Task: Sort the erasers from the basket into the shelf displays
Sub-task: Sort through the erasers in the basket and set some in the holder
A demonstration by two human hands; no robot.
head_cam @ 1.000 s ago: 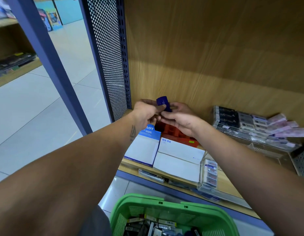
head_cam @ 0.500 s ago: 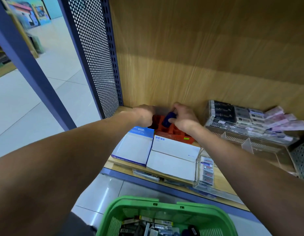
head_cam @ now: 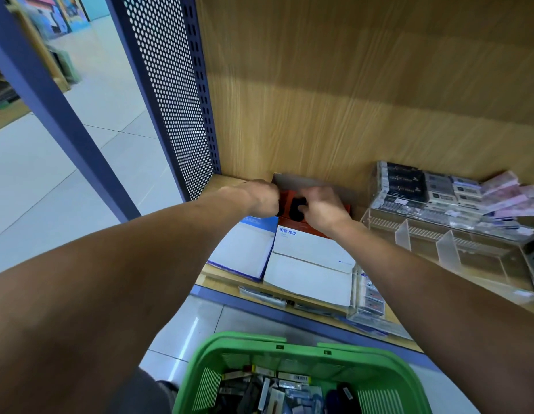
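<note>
At the back left of the wooden shelf stands a red display box (head_cam: 292,221) with slots. A dark blue eraser (head_cam: 297,203) sits low in one slot. My right hand (head_cam: 321,206) reaches over the box, with its thumb and curled fingers pinching that eraser. Fingers curled, my left hand (head_cam: 261,198) holds the box's left edge. Below me, the green basket (head_cam: 289,342) holds several packaged erasers (head_cam: 277,389).
In front of the red box lie a white carton (head_cam: 313,264) and a blue-and-white carton (head_cam: 244,252). A clear divided display (head_cam: 454,243) with stacked erasers (head_cam: 439,186) stands at right. A narrow clear box (head_cam: 368,294) sits near the shelf edge. The perforated blue panel (head_cam: 170,100) closes the left side.
Both hands have dropped from chest height into the red box. The blue eraser, held up between them before, is now down in a slot.
</note>
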